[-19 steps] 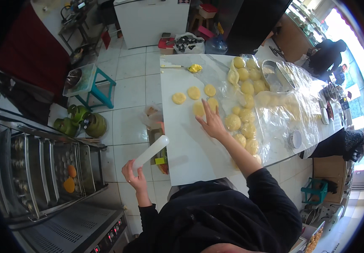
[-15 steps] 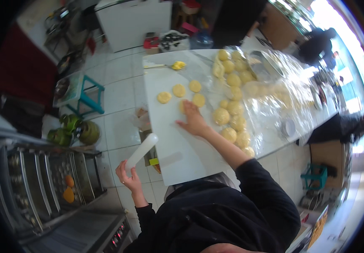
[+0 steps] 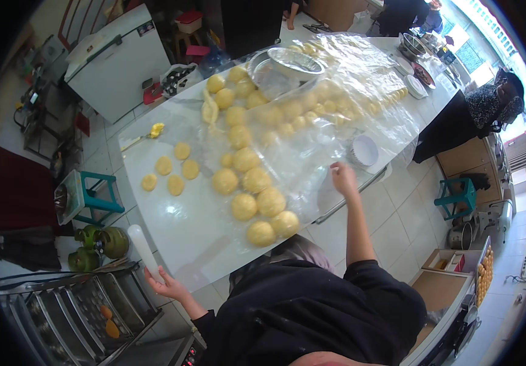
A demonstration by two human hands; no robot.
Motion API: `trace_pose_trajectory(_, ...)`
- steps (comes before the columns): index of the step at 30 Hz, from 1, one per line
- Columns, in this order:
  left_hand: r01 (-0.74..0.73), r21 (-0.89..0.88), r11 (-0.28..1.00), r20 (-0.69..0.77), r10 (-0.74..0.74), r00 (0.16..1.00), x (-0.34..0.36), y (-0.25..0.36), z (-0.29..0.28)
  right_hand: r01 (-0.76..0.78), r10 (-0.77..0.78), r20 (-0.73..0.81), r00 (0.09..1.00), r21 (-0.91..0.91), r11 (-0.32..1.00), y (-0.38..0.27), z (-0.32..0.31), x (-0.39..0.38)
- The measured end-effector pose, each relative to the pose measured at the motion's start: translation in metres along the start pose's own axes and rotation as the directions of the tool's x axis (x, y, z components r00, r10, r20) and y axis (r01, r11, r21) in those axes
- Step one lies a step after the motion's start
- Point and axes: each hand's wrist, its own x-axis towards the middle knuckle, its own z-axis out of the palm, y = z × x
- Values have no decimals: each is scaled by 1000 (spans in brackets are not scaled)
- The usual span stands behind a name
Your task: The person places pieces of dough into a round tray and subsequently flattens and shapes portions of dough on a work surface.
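Observation:
My left hand is closed around a white rolling pin, held upright just off the left edge of the table. My right hand is over the right side of the table, beside a small white bowl. Its fingers are drawn together, and anything between them is too small to make out. Several flattened dough rounds lie on the bare left part of the table. Down the middle run several yellow dough balls, some beneath a clear plastic sheet.
A utensil with a yellow mass lies near the table's far left corner. Round metal pans sit at the far side. A tray rack stands lower left, teal stools on both sides. Another person stands at right.
My right hand has left the dough round it was touching and moved right toward the white bowl. The view has swung right. My left hand still holds the rolling pin.

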Motion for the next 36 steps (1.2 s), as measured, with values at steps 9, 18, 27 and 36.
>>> trace_pose_trajectory(9,-99,-200,975,37,109,993,-76,108,86,293,-305,-623,721,-125,948,6,39,115)
trace_pose_trajectory(18,-59,43,997,7,58,998,-114,111,78,552,-129,-824,551,244,797,-28,5,117)
trace_pose_trajectory(27,110,-75,991,-112,-118,987,-96,85,49,-195,-450,432,781,854,482,-67,-11,-28)
trace_pose_trajectory(36,240,212,947,-103,-223,969,-39,55,-11,319,-795,382,472,766,558,-196,147,-168)
